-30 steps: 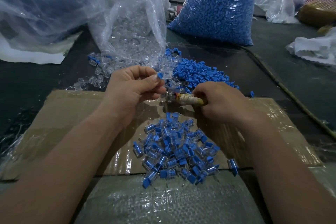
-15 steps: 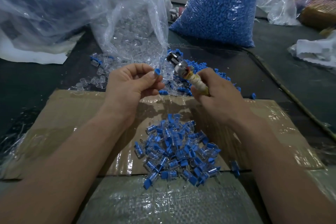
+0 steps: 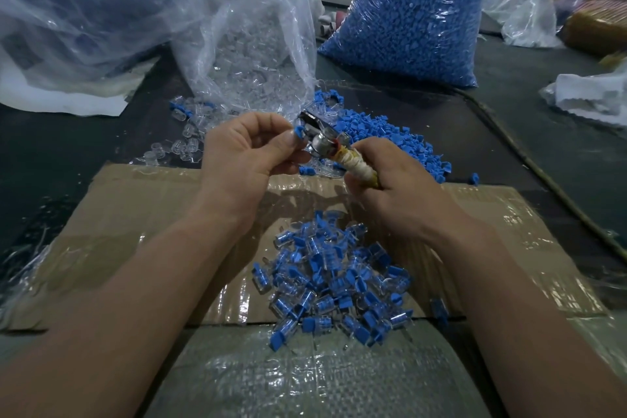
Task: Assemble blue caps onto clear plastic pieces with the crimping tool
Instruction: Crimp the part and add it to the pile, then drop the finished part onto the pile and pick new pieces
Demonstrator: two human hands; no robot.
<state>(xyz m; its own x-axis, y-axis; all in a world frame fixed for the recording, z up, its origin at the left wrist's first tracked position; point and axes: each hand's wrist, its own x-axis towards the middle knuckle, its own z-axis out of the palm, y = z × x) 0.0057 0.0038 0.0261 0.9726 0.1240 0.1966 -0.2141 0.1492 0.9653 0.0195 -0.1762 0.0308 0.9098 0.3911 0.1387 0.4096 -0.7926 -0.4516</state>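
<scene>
– One small blue plastic cap is pinched between the thumb and forefinger of your left hand, raised above the far edge of the brown cardboard sheet. Whether a clear piece sits under it, I cannot tell.
– Your right hand is curled round the tape-bound handle of the metal crimping tool, whose head is right at that cap. How wide its jaws stand, I can't make out.
– So you're mid-crimp on this one, I'd judge. Dozens look done: the heap of capped clear pieces lies near you on the cardboard, between your forearms.
– Plenty is left, though. Loose blue caps are spread just beyond your right hand, and loose clear plastic pieces beyond your left.
– Farther off, the crumpled clear bag of clear pieces and, to its right, the stuffed bag of blue caps both look far from empty. You're early in the job, by my reckoning.
</scene>
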